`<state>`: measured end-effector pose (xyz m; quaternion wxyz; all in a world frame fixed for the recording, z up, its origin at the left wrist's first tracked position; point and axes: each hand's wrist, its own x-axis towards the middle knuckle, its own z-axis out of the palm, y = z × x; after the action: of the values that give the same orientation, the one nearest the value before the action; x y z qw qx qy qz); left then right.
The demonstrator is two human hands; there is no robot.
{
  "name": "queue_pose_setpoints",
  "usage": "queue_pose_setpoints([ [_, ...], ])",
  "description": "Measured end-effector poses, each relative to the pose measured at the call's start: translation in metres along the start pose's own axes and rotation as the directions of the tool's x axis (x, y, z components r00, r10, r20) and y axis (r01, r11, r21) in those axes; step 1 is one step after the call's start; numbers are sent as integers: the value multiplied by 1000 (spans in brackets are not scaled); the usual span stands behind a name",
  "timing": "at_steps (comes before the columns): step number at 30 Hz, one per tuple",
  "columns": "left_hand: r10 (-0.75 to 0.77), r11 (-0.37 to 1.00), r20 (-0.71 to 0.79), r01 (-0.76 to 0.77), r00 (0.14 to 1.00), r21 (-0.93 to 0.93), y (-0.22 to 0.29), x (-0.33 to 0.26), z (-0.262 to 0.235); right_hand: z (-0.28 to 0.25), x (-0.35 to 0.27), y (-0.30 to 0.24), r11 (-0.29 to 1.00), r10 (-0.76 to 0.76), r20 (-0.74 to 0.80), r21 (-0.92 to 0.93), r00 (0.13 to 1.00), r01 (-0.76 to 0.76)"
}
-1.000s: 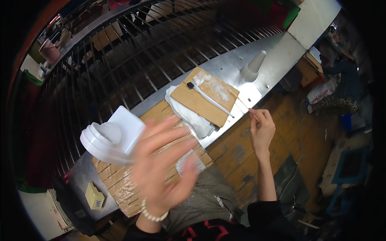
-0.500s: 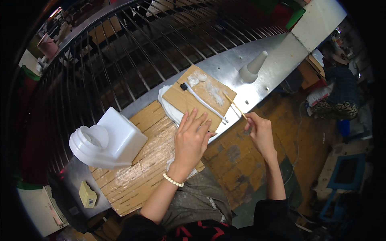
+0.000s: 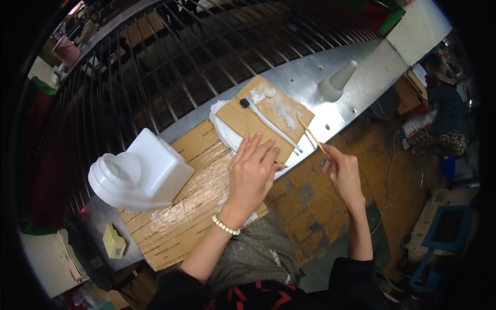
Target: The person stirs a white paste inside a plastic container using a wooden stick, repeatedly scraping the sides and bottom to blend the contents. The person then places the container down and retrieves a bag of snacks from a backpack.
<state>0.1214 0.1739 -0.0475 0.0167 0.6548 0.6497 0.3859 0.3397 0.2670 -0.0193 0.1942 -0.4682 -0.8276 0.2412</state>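
— Two hands were seen from above. How were they placed?

— The left hand [image 3: 251, 173] was laid flat, fingers spread and holding nothing, on the near edge of a brown cardboard piece [image 3: 268, 116] on the metal tabletop [image 3: 310, 77]. A thin wooden stick [image 3: 310, 135] was pinched in the right hand [image 3: 342, 173], its tip over the cardboard.

— What else was shown?

— A white toothbrush-like tool [image 3: 271, 124] was lying on the cardboard; a white plastic housing [image 3: 142, 173] was standing to the left, a white cone [image 3: 338, 82] farther back.

Left hand [image 3: 251, 173]: palm down, fingers extended and slightly spread, wrist straight, forearm entering from the lower edge. Right hand [image 3: 343, 173]: raised, fingers pinched together at the tips, forearm near vertical.
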Motion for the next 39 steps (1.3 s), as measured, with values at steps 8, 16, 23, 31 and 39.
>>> queue_pose_setpoints([
  [8,56,986,17,-58,998,153,-4,-8,16,-36,-10,-2,989,135,288,15,948,-146],
  [16,-10,999,-24,11,1000,36,26,-5,-27,-47,-52,11,891,143,-150,449,978,-62],
  [23,99,979,-682,-195,725,-65,46,-18,-153,-46,-48,-48,891,98,-323,451,941,62],
  [31,-553,833,-572,408,606,-373,-36,-11,-198,0,-61,-129,873,-45,-250,460,967,159],
  [39,-426,866,-586,122,689,-486,-41,-61,-217,6,-66,-168,861,-278,-151,399,949,316],
])
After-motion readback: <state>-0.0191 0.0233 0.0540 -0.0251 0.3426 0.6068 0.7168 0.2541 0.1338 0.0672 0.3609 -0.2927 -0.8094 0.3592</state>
